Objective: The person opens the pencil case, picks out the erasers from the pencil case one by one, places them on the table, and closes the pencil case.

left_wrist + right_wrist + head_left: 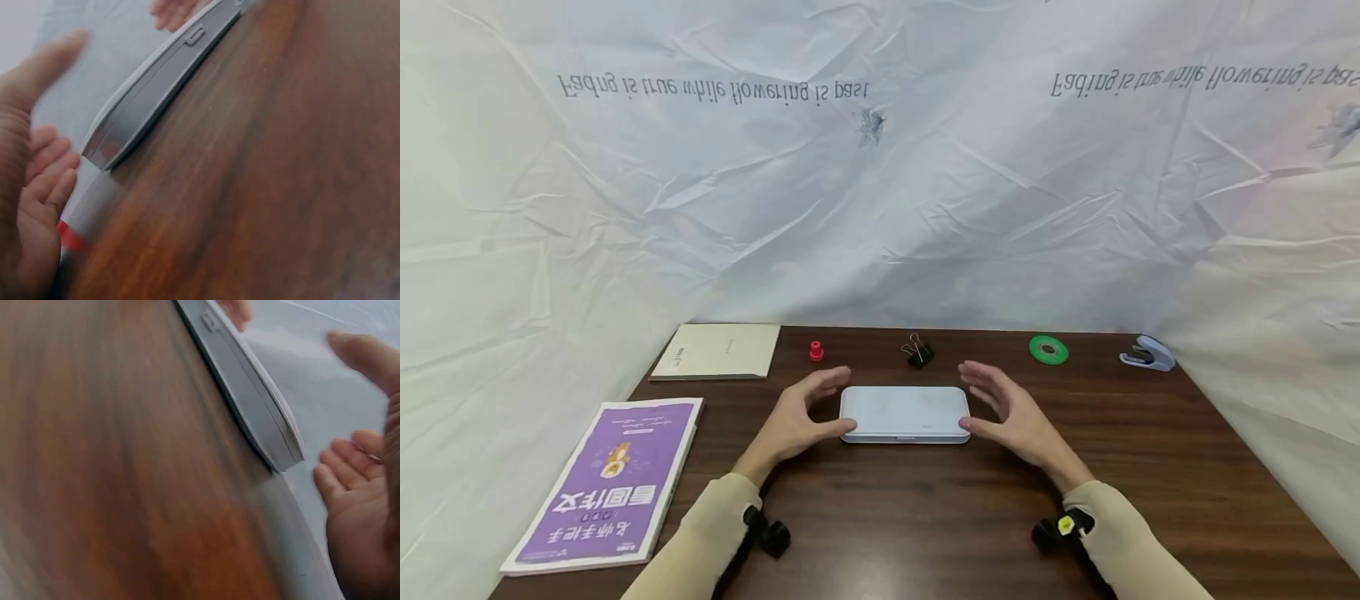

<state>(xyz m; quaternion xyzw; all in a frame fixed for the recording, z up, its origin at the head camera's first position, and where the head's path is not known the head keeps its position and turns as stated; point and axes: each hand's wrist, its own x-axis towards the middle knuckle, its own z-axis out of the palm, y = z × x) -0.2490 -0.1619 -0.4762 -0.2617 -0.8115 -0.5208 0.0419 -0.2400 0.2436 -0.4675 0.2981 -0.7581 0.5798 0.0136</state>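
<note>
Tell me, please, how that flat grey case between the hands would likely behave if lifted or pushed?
The case looks like rigid plastic, so it probably stays stiff. Its smooth shell on the polished table may slide easily. Lying flat and low, it seems unlikely to tip or roll.

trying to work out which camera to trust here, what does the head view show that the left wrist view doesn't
Only the head view shows the whole layout: the purple book, the beige booklet, the red stamp, the black clip, the green tape, the stapler, and both sleeves. Only the left wrist view shows the front edge of the grey case up close, with its small latch. Both show the case on the brown table, with the left hand and the right hand open at either end of it.
</note>
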